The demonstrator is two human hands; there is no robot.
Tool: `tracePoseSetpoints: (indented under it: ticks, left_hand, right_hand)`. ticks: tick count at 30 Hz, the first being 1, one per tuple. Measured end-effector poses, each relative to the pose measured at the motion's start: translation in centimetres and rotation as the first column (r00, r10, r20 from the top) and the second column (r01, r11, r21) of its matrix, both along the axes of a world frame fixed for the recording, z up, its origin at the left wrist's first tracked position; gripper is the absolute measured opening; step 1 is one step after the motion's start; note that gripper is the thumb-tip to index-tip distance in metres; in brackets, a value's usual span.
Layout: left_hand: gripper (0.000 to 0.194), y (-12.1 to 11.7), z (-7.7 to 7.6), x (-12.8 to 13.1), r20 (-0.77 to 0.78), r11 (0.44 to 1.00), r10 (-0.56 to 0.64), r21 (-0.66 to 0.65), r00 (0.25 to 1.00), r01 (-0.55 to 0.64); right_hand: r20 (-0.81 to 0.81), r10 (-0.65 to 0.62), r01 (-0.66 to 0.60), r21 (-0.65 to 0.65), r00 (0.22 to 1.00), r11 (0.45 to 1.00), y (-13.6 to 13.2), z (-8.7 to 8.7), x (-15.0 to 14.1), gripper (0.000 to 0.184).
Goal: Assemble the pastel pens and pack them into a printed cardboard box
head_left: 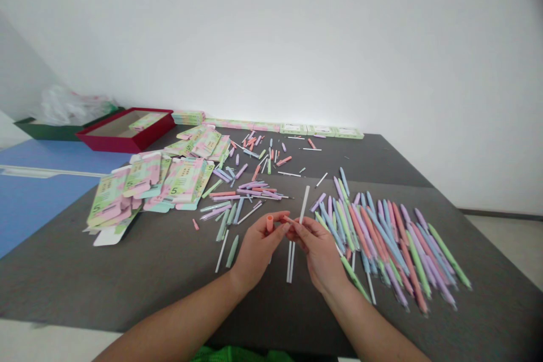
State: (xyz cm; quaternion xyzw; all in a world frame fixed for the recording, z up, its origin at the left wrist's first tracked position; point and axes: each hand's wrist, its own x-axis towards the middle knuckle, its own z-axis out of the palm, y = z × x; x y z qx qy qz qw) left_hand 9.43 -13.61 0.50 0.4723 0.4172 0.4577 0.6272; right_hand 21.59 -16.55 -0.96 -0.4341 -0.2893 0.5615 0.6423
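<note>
My left hand pinches a short coral pen barrel upright between thumb and fingers. My right hand grips a slim coral-tipped pen part, its tip reaching toward the barrel. White refill tubes stand just below my fingers, and it is hard to tell whether either hand touches them. To the right lies a large heap of pastel pens. Loose pen parts are scattered ahead of my hands on the dark grey table.
Flat printed cardboard pen boxes lie at the left of the table, with a row of boxes along the back. A red box tray, a green tray and a plastic bag sit beyond the table's far left corner.
</note>
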Motion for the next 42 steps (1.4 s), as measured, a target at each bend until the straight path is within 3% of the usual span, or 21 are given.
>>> tracePoseSetpoints:
  ticks: [5, 8, 14, 20, 28, 31, 34, 36, 38, 42]
  left_hand:
    - [0.03, 0.1, 0.4, -0.2, 0.392, 0.947, -0.118, -0.233, 0.912, 0.222]
    - [0.028, 0.4, 0.5, -0.3, 0.502, 0.913, -0.124, -0.28, 0.856, 0.296]
    - [0.027, 0.7, 0.3, -0.1, 0.393, 0.946, -0.094, -0.251, 0.915, 0.205]
    - [0.031, 0.7, 0.4, -0.1, 0.488, 0.928, -0.085, -0.278, 0.869, 0.247]
    - [0.023, 0.5, 0.1, 0.7, 0.338, 0.956, -0.069, -0.246, 0.938, 0.159]
    - [0.022, 1.0, 0.1, 0.4, 0.438, 0.94, -0.039, -0.289, 0.898, 0.182]
    - [0.017, 1.7, 0.4, -0.2, 0.59, 0.902, -0.021, -0.336, 0.807, 0.269]
    - [0.014, 2.1, 0.5, -0.5, 0.656, 0.893, -0.011, -0.333, 0.755, 0.302]
    - [0.013, 2.3, 0.6, -0.5, 0.662, 0.912, -0.004, -0.305, 0.749, 0.274]
    - [0.016, 2.1, 0.7, 0.0, 0.536, 0.969, 0.004, -0.21, 0.844, 0.128]
  right_hand:
    - [-0.1, -0.037, 0.035, -0.028, 0.994, 0.999, 0.2, 0.0, 0.5, 0.019]
    - [-0.112, -0.049, 0.046, -0.029, 0.992, 0.998, 0.3, -0.1, 0.8, 0.019]
    - [-0.124, -0.039, 0.034, -0.043, 0.991, 0.999, 0.1, -0.1, 0.3, 0.018]
    - [-0.138, -0.052, 0.045, -0.052, 0.989, 0.998, 0.1, -0.1, 0.2, 0.018]
    - [-0.095, 0.014, -0.017, -0.026, 0.995, 1.0, 0.1, -0.2, -0.2, 0.015]
    - [-0.069, -0.007, 0.004, -0.042, 0.998, 0.999, 0.0, -0.1, -0.3, 0.017]
    - [-0.062, -0.057, 0.053, -0.069, 0.996, 0.996, 0.0, -0.1, -0.1, 0.02]
    - [-0.033, -0.027, 0.025, -0.078, 0.999, 0.997, 0.0, -0.2, 0.0, 0.021]
    - [0.01, 0.045, -0.044, -0.083, 0.999, 0.996, 0.0, -0.3, -0.1, 0.021]
    - [0.093, 0.174, -0.169, -0.057, 0.98, 0.984, -0.3, -0.2, -0.4, 0.021]
